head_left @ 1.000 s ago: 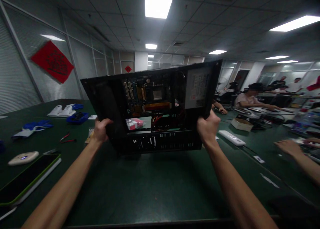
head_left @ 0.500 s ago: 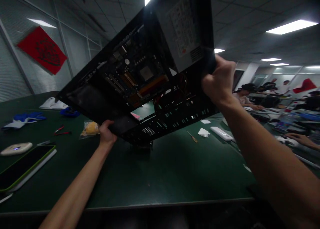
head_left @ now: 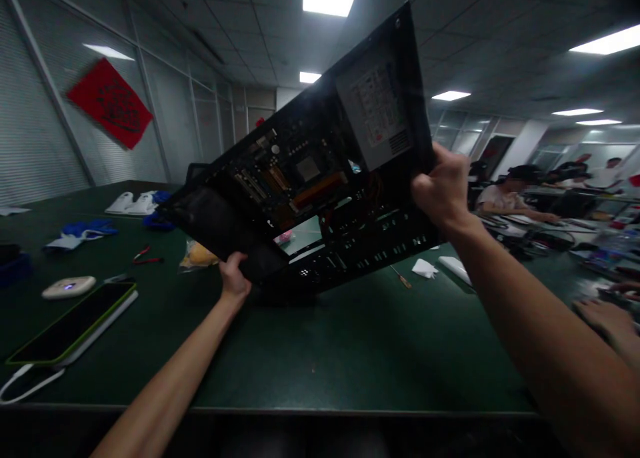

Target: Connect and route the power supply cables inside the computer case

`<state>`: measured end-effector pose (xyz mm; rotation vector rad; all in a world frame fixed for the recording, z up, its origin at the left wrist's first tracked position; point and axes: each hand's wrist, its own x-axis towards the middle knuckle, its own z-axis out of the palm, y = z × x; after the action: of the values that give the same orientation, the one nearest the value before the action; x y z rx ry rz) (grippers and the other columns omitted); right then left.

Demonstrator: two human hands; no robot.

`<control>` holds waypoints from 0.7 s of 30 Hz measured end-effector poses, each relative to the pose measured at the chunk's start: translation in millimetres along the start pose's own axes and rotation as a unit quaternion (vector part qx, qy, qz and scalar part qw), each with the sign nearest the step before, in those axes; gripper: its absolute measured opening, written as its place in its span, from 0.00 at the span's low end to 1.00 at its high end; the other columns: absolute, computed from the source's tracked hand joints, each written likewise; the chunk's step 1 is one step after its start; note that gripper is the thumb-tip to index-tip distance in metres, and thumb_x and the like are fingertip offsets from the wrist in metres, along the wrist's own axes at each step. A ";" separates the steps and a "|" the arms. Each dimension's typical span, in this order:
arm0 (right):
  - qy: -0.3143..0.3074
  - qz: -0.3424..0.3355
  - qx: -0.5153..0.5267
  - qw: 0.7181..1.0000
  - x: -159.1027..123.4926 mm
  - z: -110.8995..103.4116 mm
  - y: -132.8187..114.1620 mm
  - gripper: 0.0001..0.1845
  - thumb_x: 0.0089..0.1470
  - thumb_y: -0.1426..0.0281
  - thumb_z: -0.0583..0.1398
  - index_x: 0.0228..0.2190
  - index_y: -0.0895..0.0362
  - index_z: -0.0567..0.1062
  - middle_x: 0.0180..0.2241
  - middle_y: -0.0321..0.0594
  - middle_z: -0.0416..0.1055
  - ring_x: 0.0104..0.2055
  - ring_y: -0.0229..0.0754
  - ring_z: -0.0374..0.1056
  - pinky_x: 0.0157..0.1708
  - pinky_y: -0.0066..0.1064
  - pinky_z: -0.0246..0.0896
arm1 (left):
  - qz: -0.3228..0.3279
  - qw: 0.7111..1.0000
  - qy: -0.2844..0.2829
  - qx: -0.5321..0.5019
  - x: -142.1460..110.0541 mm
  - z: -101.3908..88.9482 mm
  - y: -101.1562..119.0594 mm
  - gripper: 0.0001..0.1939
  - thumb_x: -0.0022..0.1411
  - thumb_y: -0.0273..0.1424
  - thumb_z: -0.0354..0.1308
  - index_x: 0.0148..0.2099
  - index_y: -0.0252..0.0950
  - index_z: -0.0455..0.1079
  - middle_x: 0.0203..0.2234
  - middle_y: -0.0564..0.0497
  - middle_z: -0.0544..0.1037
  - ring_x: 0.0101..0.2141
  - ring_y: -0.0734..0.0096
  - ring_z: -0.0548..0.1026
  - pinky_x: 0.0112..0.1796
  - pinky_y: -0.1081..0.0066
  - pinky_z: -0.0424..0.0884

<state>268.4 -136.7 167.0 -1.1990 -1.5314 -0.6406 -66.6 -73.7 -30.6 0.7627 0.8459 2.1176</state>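
A black computer case (head_left: 210,225), its side uncovered, is held tilted above the green table (head_left: 350,358). My left hand (head_left: 235,276) grips its lower edge, with the thumb on the near side. At the upper right edge, my right hand (head_left: 443,186) is closed around the frame. Inside the case I see a motherboard (head_left: 285,171) with slots and a square chip, and a silver power supply (head_left: 375,111) with a label. Whether the bottom of the case touches the table is hard to make out.
A phone (head_left: 75,321) on a white block and a white oval device (head_left: 69,287) lie at left. Red-handled pliers (head_left: 147,255), gloves (head_left: 83,233) and a yellow bagged item (head_left: 200,255) lie beyond. A screwdriver (head_left: 401,278) and crumpled tissue (head_left: 425,268) lie right. A co-worker (head_left: 513,195) sits farther off.
The computer case is lower in view and its whole top corner now shows. Both hands still hold it. The camera view has shifted, so the surroundings sit farther right.
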 end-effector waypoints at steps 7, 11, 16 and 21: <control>-0.008 -0.013 -0.121 0.993 23.3 -49.9 42.4 0.09 0.37 0.79 0.55 0.24 0.59 0.72 0.19 0.31 0.53 0.23 0.34 0.47 0.27 0.32 0.48 | -0.049 0.996 -0.070 0.021 -63.3 45.7 -58.8 0.08 0.43 0.33 0.58 0.29 0.37 0.68 0.28 0.52 0.75 0.35 0.64 0.73 0.40 0.68 0.70; -0.037 -0.016 -0.210 0.977 44.3 -73.1 65.6 0.11 0.42 0.78 0.57 0.30 0.62 0.77 0.20 0.35 0.60 0.23 0.33 0.48 0.28 0.32 0.50 | -0.094 0.982 -0.160 0.046 -109.0 68.1 -83.5 0.09 0.49 0.35 0.60 0.33 0.36 0.73 0.32 0.49 0.80 0.41 0.58 0.77 0.47 0.64 0.71; -0.088 -0.046 -0.285 0.953 58.0 -81.9 55.4 0.19 0.47 0.75 0.60 0.42 0.64 0.80 0.25 0.44 0.72 0.26 0.37 0.60 0.31 0.33 0.53 | -0.137 0.961 -0.229 0.066 -132.5 58.2 -95.5 0.16 0.55 0.38 0.64 0.43 0.33 0.76 0.44 0.44 0.81 0.52 0.56 0.75 0.58 0.62 0.64; -0.104 -0.090 -0.283 0.949 58.2 -63.2 16.9 0.20 0.52 0.73 0.59 0.46 0.63 0.79 0.35 0.52 0.78 0.38 0.46 0.74 0.35 0.35 0.56 | -0.163 0.960 -0.212 0.084 -120.5 29.2 -105.4 0.20 0.58 0.40 0.64 0.49 0.33 0.75 0.51 0.42 0.79 0.57 0.56 0.72 0.62 0.60 0.60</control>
<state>311.4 -164.1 238.2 -1.6013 -1.7057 -1.1614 64.5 -103.6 -122.3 1.0418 0.8524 1.5307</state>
